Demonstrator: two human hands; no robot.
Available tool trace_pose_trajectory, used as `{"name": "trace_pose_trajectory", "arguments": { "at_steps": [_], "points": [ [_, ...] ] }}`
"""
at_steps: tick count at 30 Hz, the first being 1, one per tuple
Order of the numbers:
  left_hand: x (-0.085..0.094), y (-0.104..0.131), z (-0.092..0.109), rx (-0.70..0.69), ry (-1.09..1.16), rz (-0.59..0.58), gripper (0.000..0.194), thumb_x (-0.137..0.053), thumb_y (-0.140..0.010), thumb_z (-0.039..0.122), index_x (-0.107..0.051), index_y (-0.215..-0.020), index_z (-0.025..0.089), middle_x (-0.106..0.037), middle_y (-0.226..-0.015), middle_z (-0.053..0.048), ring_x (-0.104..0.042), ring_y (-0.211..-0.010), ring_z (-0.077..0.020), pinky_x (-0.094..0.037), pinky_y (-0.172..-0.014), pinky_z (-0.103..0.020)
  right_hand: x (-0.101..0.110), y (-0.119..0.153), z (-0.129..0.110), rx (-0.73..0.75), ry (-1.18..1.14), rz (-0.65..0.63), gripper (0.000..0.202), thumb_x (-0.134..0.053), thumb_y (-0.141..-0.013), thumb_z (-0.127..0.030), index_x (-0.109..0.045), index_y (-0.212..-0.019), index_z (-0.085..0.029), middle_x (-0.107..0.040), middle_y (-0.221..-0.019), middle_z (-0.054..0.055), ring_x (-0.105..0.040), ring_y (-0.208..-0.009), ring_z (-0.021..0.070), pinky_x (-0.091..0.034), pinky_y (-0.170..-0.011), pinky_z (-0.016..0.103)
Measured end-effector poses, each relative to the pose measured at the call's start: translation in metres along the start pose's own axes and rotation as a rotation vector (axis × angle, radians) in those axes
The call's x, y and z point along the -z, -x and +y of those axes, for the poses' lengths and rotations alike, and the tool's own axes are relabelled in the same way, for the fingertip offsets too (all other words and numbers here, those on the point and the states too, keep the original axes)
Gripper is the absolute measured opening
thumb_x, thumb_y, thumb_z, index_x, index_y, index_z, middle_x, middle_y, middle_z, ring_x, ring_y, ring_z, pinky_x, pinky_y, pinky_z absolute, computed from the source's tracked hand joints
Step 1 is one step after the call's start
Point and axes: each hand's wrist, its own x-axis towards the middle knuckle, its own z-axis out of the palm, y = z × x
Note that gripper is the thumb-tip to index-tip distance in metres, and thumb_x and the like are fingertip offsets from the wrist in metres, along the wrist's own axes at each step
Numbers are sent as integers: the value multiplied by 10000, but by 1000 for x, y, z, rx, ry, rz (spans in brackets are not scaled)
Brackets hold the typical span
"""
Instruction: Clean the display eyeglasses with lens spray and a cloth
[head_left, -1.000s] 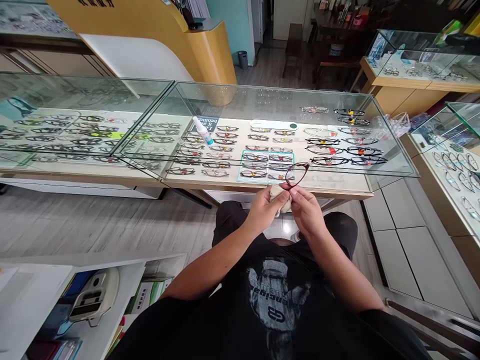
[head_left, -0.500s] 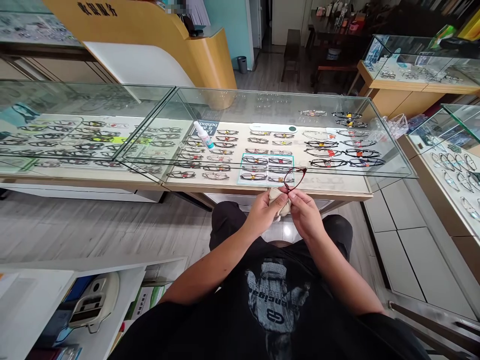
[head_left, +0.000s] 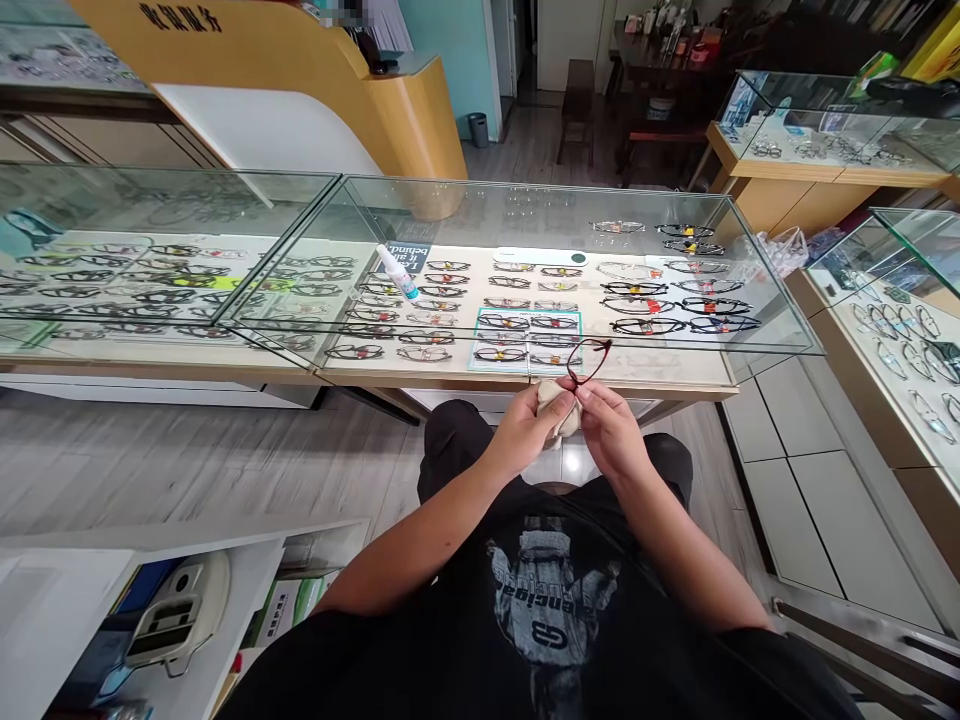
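A dark red pair of eyeglasses (head_left: 589,362) is held up just past the near edge of the glass display case (head_left: 525,376). My right hand (head_left: 613,428) pinches it near the middle of the frame, and one rim stands up above the fingers. My left hand (head_left: 529,428) is closed around a crumpled beige cloth (head_left: 556,406), its thumb pressed against it. The cloth is wrapped about the other part of the eyeglasses, which it hides. Both hands touch each other above my lap. A white spray bottle (head_left: 397,272) with a blue base stands on the case top, left of my hands.
Inside the case lie rows of eyeglass frames (head_left: 646,306). More cases (head_left: 885,280) stand on the right. An open white drawer unit (head_left: 247,590) with a beige device (head_left: 184,610) is at lower left. Behind the case are a wooden counter (head_left: 420,130) and a bench (head_left: 577,100).
The view has shifted slightly, so the case appears a little further left. My hands keep the same hold on the eyeglasses and cloth, with only a slight tilt of the rim.
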Motion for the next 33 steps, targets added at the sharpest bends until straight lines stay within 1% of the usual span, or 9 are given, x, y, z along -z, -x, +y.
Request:
{"name": "trace_pose_trajectory", "arguments": {
  "at_steps": [5,9,11,14,17,24,29,33],
  "points": [
    [-1,0,-3,4,-2,19,566,-854,-838,666,-757,-1114,181,-598,-715,27,-507,-618,-101,-442,-569,-233,3,1,2,-3,11,-1,208,-940,-801,-479,-882,-904,-308,-857,-1043,22,-746,-976,233,-574,-897,355],
    [-3,-1,-6,48,6,18,597,-856,-827,678,-769,-1150,183,-653,-782,8,-544,-663,-112,-448,-604,-244,5,2,1,-31,6,19,225,-950,-783,-483,-882,-900,-304,-854,-1005,18,-736,-919,215,-572,-878,336],
    [-4,-2,-6,43,1,23,598,-863,-821,674,-778,-1158,186,-680,-823,-3,-569,-706,-121,-458,-649,-252,7,2,0,-42,7,32,234,-951,-780,-485,-880,-903,-300,-852,-995,19,-730,-895,210,-570,-862,334],
    [-7,-3,-5,32,-5,32,577,-871,-814,668,-784,-1117,185,-694,-848,-12,-586,-751,-133,-468,-702,-264,8,2,-2,-45,21,58,267,-958,-762,-500,-873,-905,-292,-854,-1030,28,-735,-914,223,-574,-855,347],
    [-8,-3,-2,32,-8,26,573,-868,-811,677,-778,-1075,177,-663,-800,-3,-560,-725,-130,-450,-689,-268,7,2,-3,-45,16,76,278,-969,-741,-498,-871,-895,-289,-858,-1063,29,-742,-941,235,-581,-864,355],
    [-6,-1,6,45,-9,-5,601,-849,-840,672,-753,-1148,165,-589,-725,29,-482,-662,-104,-403,-635,-253,0,0,-7,-38,-8,67,282,-977,-729,-504,-880,-871,-281,-854,-1023,27,-736,-946,232,-577,-886,352],
    [-5,1,4,42,2,15,581,-870,-824,655,-767,-1134,174,-676,-817,-6,-566,-733,-129,-456,-692,-265,1,2,-5,-51,-4,58,295,-971,-742,-512,-878,-894,-277,-851,-1011,33,-742,-933,242,-580,-866,367],
    [-5,1,1,48,12,10,560,-872,-830,642,-776,-1144,188,-694,-834,-9,-585,-750,-136,-461,-707,-268,3,4,-4,-66,3,59,303,-960,-761,-506,-880,-941,-276,-851,-998,33,-747,-902,237,-583,-859,367]
  ]
}}
